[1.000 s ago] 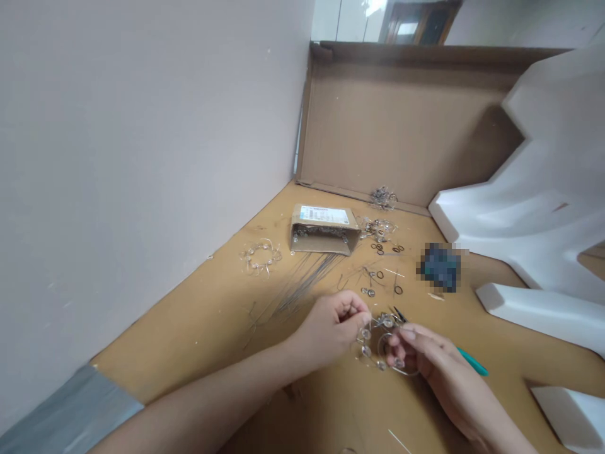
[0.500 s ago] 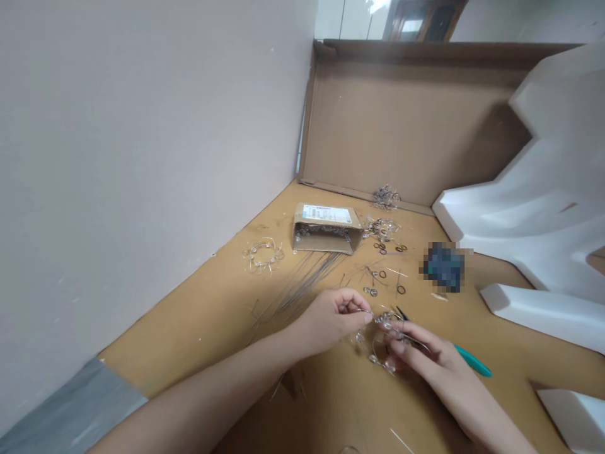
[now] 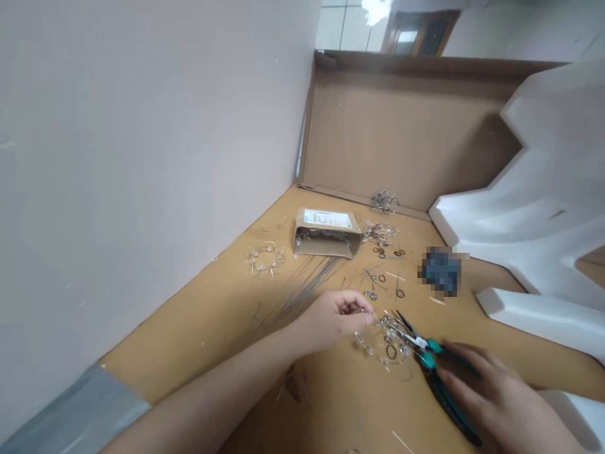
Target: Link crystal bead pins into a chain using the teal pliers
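Note:
My left hand (image 3: 347,313) pinches a thin wire end of a ring of clear beads and wire (image 3: 385,360). The ring rests below and to the right of its fingertips. A small dark loop (image 3: 391,352) shows inside the ring. My right hand (image 3: 498,384) has its thumb and fingers on the pliers (image 3: 428,353), which have green and black handles spread apart. The pliers' narrow jaws lie beside the ring's upper right part, pointing up and left. Motion blur softens the right hand, and part of the handles is hidden by it.
A small cardboard box (image 3: 327,232) lies on its side with beads inside. Another beaded wire ring (image 3: 265,260) lies left of it. Loose wires (image 3: 314,284), dark loops (image 3: 382,277) and wire heaps (image 3: 380,233) lie around. White foam (image 3: 534,309) borders the right; a wall stands left.
My right hand has let go of the beaded ring and moved right and down onto the pliers, whose handles now show spread. My left hand keeps its pinch on the wire.

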Motion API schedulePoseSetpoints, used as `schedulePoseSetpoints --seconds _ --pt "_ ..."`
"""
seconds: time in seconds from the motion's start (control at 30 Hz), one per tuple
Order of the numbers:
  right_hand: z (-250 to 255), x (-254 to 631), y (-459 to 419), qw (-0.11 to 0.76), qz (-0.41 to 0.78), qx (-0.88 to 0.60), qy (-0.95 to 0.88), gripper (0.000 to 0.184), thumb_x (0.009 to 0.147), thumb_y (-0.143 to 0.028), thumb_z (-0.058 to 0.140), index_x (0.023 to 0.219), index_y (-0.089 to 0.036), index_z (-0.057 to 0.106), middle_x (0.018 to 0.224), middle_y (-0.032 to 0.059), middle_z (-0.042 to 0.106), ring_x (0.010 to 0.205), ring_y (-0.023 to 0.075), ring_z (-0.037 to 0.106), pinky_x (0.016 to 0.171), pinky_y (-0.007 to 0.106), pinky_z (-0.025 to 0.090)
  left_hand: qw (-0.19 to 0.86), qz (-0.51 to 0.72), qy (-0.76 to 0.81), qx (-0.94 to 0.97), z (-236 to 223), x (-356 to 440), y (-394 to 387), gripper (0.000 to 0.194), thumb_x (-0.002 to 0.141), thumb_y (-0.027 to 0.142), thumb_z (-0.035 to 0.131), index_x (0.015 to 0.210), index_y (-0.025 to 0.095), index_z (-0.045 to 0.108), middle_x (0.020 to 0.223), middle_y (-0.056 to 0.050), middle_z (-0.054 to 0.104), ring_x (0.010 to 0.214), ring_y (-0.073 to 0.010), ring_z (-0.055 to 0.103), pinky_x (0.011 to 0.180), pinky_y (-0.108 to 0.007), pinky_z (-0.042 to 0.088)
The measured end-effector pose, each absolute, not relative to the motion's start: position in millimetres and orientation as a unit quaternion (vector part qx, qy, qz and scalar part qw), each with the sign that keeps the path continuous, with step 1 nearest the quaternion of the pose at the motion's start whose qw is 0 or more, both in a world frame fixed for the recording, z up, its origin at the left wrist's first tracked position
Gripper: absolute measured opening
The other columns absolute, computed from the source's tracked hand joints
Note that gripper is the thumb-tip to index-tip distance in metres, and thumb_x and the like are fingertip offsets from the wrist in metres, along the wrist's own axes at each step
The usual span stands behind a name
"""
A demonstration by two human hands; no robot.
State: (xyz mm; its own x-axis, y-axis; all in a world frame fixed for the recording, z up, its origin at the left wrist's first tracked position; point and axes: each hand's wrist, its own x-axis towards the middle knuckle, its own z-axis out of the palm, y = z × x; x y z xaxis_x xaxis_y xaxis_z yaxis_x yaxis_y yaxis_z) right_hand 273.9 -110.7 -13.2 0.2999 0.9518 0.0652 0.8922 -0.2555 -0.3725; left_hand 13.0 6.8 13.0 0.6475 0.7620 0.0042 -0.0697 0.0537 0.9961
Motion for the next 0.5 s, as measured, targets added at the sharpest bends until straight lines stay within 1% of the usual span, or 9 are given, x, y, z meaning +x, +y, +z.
schedulePoseSetpoints --seconds 0.13,0.2,0.27,0.33,0.37,0.43,0.5 --pt "-34 278 -129 0.089 -0.028 -0.748 -0.657 0.06 0.07 -0.057 0.05 0.117 -0.021 0.059 0.128 0.0138 0.053 0.11 0.0348 0.053 0.089 0.048 0.044 0.669 0.305 0.277 0.619 14 12 8 0.011 0.07 0.025 0.062 0.074 0.015 0.06 0.059 0.005 0.047 0.054 -0.0057 0.039 0.051 -0.019 0.03" --pt "-34 269 -131 0.05 -0.064 -0.745 -0.662 0.063 0.071 -0.054 0.05 0.122 -0.016 0.055 0.13 0.015 0.051 0.112 0.0342 0.052 0.09 0.046 0.044 0.668 0.297 0.28 0.622 15 12 8 0.011 0.07 0.025 0.062 0.074 0.015 0.06 0.059 0.006 0.046 0.054 -0.0056 0.038 0.05 -0.018 0.03" --pt "-30 259 -126 0.017 -0.08 -0.746 -0.661 0.066 0.071 -0.047 0.05 0.127 -0.012 0.05 0.129 0.0158 0.052 0.111 0.0332 0.052 0.086 0.044 0.046 0.67 0.288 0.278 0.625 16 11 8 0.011 0.069 0.024 0.063 0.074 0.015 0.06 0.058 0.006 0.046 0.054 -0.0054 0.038 0.051 -0.018 0.03" --pt "-25 251 -118 -0.022 -0.089 -0.752 -0.653 0.065 0.068 -0.037 0.051 0.129 -0.011 0.047 0.123 0.0156 0.057 0.104 0.0336 0.056 0.079 0.044 0.048 0.671 0.281 0.272 0.63 18 10 8 0.011 0.069 0.024 0.063 0.073 0.015 0.061 0.059 0.006 0.048 0.055 -0.0055 0.04 0.052 -0.018 0.031" --pt "-23 249 -114 -0.046 -0.095 -0.755 -0.647 0.063 0.067 -0.032 0.051 0.127 -0.013 0.049 0.117 0.0151 0.06 0.099 0.0339 0.058 0.076 0.045 0.048 0.671 0.278 0.269 0.632 20 10 8 0.01 0.069 0.024 0.063 0.073 0.015 0.061 0.06 0.006 0.049 0.055 -0.0056 0.041 0.053 -0.018 0.032" --pt "-18 248 -106 -0.076 -0.093 -0.763 -0.635 0.052 0.068 -0.024 0.048 0.118 -0.017 0.056 0.102 0.0135 0.065 0.089 0.0334 0.062 0.071 0.044 0.047 0.672 0.27 0.272 0.633 21 9 8 0.009 0.069 0.023 0.063 0.073 0.015 0.061 0.06 0.005 0.05 0.056 -0.0059 0.043 0.055 -0.018 0.034" --pt "-12 253 -101 -0.067 -0.058 -0.774 -0.627 0.041 0.072 -0.023 0.044 0.109 -0.019 0.061 0.089 0.0119 0.066 0.081 0.0318 0.064 0.067 0.042 0.047 0.676 0.264 0.271 0.632 21 9 9 0.007 0.069 0.021 0.063 0.072 0.015 0.061 0.061 0.005 0.052 0.057 -0.0062 0.044 0.058 -0.018 0.035"
